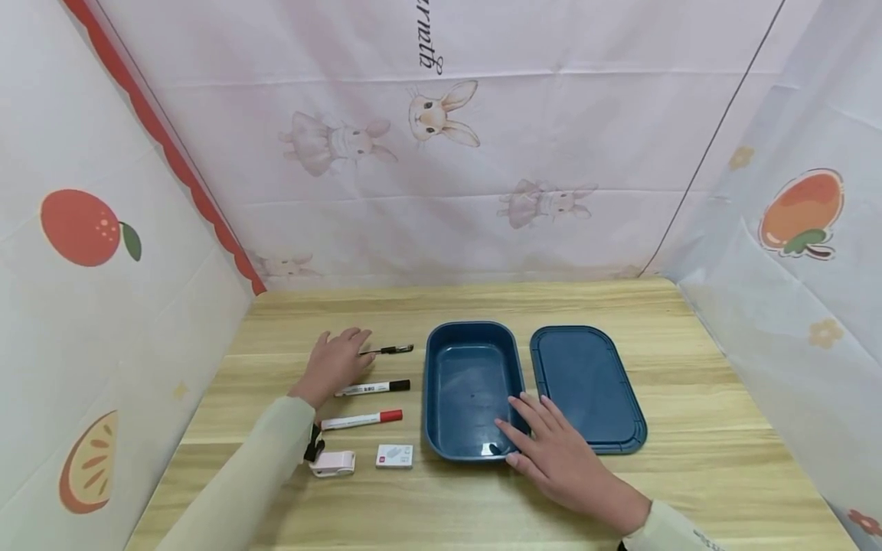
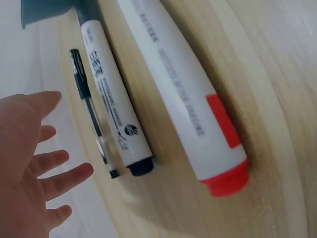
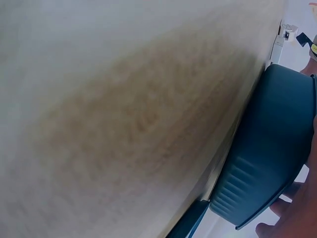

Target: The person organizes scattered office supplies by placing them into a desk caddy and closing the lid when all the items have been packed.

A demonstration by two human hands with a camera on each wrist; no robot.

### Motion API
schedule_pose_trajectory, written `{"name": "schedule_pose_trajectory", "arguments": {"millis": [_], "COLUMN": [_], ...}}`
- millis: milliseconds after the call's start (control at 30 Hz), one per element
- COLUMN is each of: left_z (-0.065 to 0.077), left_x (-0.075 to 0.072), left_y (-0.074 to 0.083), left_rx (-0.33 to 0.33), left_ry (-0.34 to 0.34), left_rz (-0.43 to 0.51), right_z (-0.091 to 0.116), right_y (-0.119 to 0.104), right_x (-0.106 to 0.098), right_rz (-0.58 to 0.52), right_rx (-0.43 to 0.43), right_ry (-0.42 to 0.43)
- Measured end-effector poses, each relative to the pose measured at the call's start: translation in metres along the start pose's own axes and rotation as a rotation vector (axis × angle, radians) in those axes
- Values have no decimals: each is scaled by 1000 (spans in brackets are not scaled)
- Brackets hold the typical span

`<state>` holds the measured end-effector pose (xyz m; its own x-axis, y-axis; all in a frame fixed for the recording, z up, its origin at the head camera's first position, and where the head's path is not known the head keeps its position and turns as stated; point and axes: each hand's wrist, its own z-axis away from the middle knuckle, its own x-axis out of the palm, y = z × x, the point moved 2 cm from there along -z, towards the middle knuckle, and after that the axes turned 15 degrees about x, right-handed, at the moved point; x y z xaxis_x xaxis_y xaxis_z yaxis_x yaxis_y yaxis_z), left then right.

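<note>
Loading the blue box (image 1: 468, 390) looks barely begun: its lid (image 1: 586, 386) is already off, lying flat just to the box's right, but every small article in sight lies outside, to the box's left. From the box's far end toward its near end come a black pen (image 1: 397, 350), a black-capped marker (image 1: 375, 388), a red-capped marker (image 1: 361, 420), then a small white carton (image 1: 394, 457) with a pale pink gadget (image 1: 334, 463) farther out from the box. All presumably remain to go in.

Left of the box, the left hand (image 1: 338, 363) reaches over the pen's outer end, its grip spread and holding nothing; contact is unclear. The right hand (image 1: 561, 459) rests on the box's near-right rim, fingers extended, its grip closed around nothing, partly blocking that corner. The left sleeve (image 1: 241, 474) crosses the bench (image 1: 468, 505) left of the box, beside the gadget.
</note>
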<state>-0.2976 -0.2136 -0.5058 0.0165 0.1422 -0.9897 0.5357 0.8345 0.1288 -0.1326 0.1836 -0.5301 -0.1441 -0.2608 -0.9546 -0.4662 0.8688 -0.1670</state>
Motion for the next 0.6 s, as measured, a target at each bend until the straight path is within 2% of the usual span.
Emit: {"name": "schedule_pose_trajectory", "arguments": {"millis": [167,433,600], "left_z": [3,5,6], "left_x": [0,-7,-6], "left_y": [-10,-19,-24], "left_rx": [5,-9,-23], "left_ry": [-1,-11,-52], "left_rz": [5,31,25], "right_z": [0,-1,0], "right_y": [1,1,-1], "right_x": [-1,-2,-2], "right_rz": [-7,-25,-34], "right_rx": [10,3,8], "right_ry": [-11,-3,-11]}}
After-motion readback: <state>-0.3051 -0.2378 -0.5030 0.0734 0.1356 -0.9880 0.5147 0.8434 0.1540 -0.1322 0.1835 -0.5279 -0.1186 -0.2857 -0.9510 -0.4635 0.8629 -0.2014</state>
